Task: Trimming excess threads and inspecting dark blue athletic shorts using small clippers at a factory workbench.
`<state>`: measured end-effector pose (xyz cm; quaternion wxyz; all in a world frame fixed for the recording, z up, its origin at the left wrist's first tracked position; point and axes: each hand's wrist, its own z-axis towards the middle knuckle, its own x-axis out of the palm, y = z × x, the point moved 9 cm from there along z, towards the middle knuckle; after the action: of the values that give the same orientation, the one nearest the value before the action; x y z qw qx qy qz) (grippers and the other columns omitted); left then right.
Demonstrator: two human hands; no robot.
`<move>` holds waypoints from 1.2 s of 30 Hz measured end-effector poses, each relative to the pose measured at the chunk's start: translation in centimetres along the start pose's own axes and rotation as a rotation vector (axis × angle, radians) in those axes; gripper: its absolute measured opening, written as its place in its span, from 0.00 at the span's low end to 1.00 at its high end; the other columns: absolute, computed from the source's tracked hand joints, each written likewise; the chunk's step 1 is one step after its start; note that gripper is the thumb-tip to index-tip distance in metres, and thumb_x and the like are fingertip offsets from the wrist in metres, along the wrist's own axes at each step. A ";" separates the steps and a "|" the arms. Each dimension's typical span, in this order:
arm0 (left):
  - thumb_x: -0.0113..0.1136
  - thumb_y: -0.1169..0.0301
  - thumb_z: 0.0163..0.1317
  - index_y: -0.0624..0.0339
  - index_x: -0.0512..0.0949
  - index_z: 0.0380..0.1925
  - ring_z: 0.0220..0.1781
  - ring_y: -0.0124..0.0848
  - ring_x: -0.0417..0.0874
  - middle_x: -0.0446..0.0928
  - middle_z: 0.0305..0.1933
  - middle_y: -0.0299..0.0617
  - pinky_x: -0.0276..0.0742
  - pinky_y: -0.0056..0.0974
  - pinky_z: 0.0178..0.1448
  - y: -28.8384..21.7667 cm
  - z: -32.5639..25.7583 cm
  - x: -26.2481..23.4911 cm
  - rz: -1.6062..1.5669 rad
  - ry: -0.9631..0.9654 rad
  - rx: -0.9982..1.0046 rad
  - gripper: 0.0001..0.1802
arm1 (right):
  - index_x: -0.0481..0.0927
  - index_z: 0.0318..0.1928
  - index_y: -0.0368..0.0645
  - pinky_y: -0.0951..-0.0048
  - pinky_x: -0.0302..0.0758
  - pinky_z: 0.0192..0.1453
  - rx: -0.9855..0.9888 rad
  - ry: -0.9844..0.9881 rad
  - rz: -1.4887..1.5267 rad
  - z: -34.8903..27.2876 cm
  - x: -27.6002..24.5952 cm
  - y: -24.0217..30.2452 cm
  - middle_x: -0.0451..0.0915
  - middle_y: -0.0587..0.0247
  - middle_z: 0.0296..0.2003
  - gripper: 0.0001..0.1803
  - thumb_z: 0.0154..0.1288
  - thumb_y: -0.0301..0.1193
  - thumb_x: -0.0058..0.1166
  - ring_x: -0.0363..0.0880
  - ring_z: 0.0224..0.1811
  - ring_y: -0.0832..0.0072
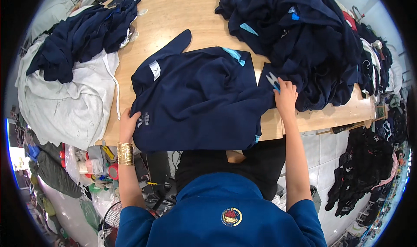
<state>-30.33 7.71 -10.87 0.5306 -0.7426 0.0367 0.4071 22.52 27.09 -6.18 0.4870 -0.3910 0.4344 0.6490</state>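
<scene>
A navy garment lies spread on the wooden table in front of me, with one sleeve stretched toward the far left. It carries a white label, a light blue patch and a small pale print near its left edge. My left hand pinches that left edge, thumb on top and the other fingers mostly hidden. At the garment's right side, my right hand is closed round small snips with blue handles. Their two metal blades point away from me and stand apart over dark cloth.
A big heap of navy garments covers the table's right side. White-grey cloth hangs over the left edge, with navy clothing on top. A yellow-handled tool lies below the left edge. Black lace-like clothes are at the lower right.
</scene>
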 end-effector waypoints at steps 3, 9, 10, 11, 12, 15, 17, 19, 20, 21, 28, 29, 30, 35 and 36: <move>0.59 0.70 0.52 0.64 0.69 0.50 0.44 0.41 0.78 0.76 0.42 0.49 0.72 0.39 0.50 -3.4 -1.7 -0.7 0.154 -0.119 0.083 0.24 | 0.76 0.48 0.47 0.62 0.65 0.51 -0.015 -0.076 0.055 0.4 -1.6 1.1 0.71 0.64 0.45 0.21 0.50 0.27 0.60 0.67 0.50 0.62; 0.56 0.74 0.55 0.58 0.74 0.47 0.50 0.38 0.75 0.75 0.46 0.43 0.69 0.39 0.55 -16.4 -4.1 5.5 -0.263 0.142 0.311 0.17 | 0.80 0.39 0.44 0.61 0.71 0.48 -0.269 -0.159 0.437 7.1 -1.5 6.9 0.77 0.57 0.37 0.13 0.50 0.24 0.54 0.73 0.43 0.56; 0.56 0.73 0.55 0.58 0.74 0.46 0.51 0.38 0.74 0.75 0.46 0.43 0.69 0.40 0.56 -18.8 -5.3 7.7 -0.239 0.227 0.377 0.16 | 0.80 0.40 0.44 0.60 0.71 0.49 -0.223 -0.128 0.457 8.2 0.3 7.1 0.76 0.55 0.38 0.14 0.50 0.23 0.54 0.73 0.43 0.55; 0.56 0.73 0.55 0.58 0.75 0.44 0.52 0.38 0.74 0.75 0.47 0.43 0.68 0.40 0.56 -21.0 -6.6 10.1 -0.217 0.314 0.443 0.15 | 0.79 0.41 0.45 0.60 0.71 0.49 -0.176 -0.098 0.473 8.9 2.3 7.1 0.76 0.54 0.39 0.15 0.49 0.23 0.53 0.72 0.44 0.54; 0.57 0.73 0.55 0.58 0.75 0.45 0.51 0.39 0.74 0.75 0.47 0.44 0.68 0.40 0.56 -23.2 -8.2 11.4 -0.138 0.293 0.626 0.15 | 0.79 0.42 0.45 0.60 0.71 0.50 -0.114 -0.073 0.520 9.3 4.3 7.3 0.76 0.53 0.40 0.16 0.49 0.22 0.52 0.72 0.45 0.54; 0.59 0.72 0.54 0.57 0.75 0.44 0.50 0.42 0.73 0.74 0.46 0.45 0.68 0.41 0.56 -26.6 -11.3 15.7 -0.100 0.263 0.899 0.16 | 0.78 0.44 0.48 0.56 0.70 0.51 0.071 -0.116 0.552 10.9 6.8 4.5 0.75 0.53 0.41 0.20 0.47 0.22 0.54 0.71 0.48 0.51; 0.60 0.72 0.54 0.57 0.74 0.46 0.47 0.40 0.74 0.74 0.45 0.43 0.70 0.40 0.53 -26.6 -11.3 16.4 -0.099 0.224 0.901 0.18 | 0.78 0.45 0.50 0.54 0.69 0.51 0.017 -0.021 0.325 10.3 7.3 7.0 0.75 0.55 0.41 0.21 0.45 0.25 0.58 0.71 0.49 0.52; 0.58 0.71 0.58 0.58 0.73 0.47 0.46 0.35 0.77 0.74 0.47 0.41 0.73 0.35 0.51 -25.7 -10.4 18.8 -0.356 0.518 0.536 0.16 | 0.76 0.42 0.47 0.54 0.71 0.47 0.010 0.055 0.360 11.2 7.7 7.1 0.76 0.54 0.37 0.16 0.50 0.30 0.59 0.74 0.45 0.55; 0.55 0.68 0.61 0.59 0.73 0.49 0.46 0.32 0.78 0.74 0.48 0.41 0.74 0.33 0.50 -25.3 -10.3 20.7 -0.614 0.722 0.311 0.16 | 0.75 0.40 0.44 0.57 0.72 0.43 0.008 0.011 0.596 11.6 7.2 7.2 0.77 0.53 0.34 0.14 0.51 0.30 0.58 0.76 0.40 0.56; 0.52 0.66 0.64 0.61 0.72 0.50 0.45 0.29 0.78 0.74 0.49 0.42 0.75 0.32 0.49 -24.5 -10.6 22.0 -0.857 0.898 0.057 0.16 | 0.73 0.37 0.41 0.60 0.73 0.38 -0.011 -0.020 0.845 11.4 5.9 9.1 0.77 0.52 0.31 0.12 0.53 0.30 0.58 0.78 0.35 0.56; 0.46 0.46 0.64 0.66 0.74 0.44 0.48 0.36 0.75 0.77 0.45 0.48 0.69 0.44 0.57 -25.5 -6.1 22.5 -1.889 0.814 -0.340 0.30 | 0.74 0.36 0.38 0.53 0.72 0.38 -0.299 -0.057 0.765 6.1 -8.0 18.8 0.76 0.45 0.28 0.07 0.57 0.25 0.46 0.76 0.34 0.48; 0.48 0.51 0.65 0.65 0.74 0.42 0.46 0.36 0.77 0.79 0.41 0.46 0.70 0.42 0.56 -24.1 -4.1 21.1 -1.872 0.917 -0.095 0.25 | 0.72 0.37 0.38 0.54 0.72 0.37 -0.300 0.016 0.701 5.6 -9.1 19.5 0.76 0.45 0.28 0.07 0.57 0.25 0.45 0.76 0.34 0.48; 0.50 0.55 0.65 0.64 0.75 0.40 0.45 0.34 0.78 0.79 0.36 0.44 0.73 0.39 0.52 -21.2 -2.3 20.7 -1.789 0.624 -0.234 0.20 | 0.70 0.37 0.38 0.55 0.72 0.36 -0.336 -0.010 0.773 5.0 -10.0 19.4 0.76 0.45 0.28 0.07 0.58 0.26 0.45 0.76 0.33 0.49; 0.48 0.46 0.63 0.58 0.75 0.40 0.31 0.26 0.76 0.78 0.38 0.38 0.67 0.26 0.28 -21.6 -7.3 17.5 -1.007 0.844 -0.105 0.25 | 0.69 0.37 0.40 0.62 0.74 0.36 -0.567 -0.214 0.639 1.6 -13.1 18.7 0.74 0.54 0.29 0.09 0.55 0.29 0.48 0.77 0.34 0.57; 0.47 0.49 0.65 0.58 0.75 0.43 0.36 0.26 0.77 0.78 0.40 0.39 0.70 0.27 0.30 -22.0 -8.8 18.1 -1.119 1.094 -0.074 0.23 | 0.68 0.36 0.40 0.63 0.74 0.36 -0.618 -0.228 0.613 0.5 -13.8 18.7 0.73 0.55 0.29 0.10 0.54 0.29 0.48 0.77 0.34 0.59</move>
<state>-2.61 16.89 -4.90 0.5384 -0.7629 -0.1005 -0.3436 7.35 20.77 10.22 0.1774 -0.2974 0.2595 0.9015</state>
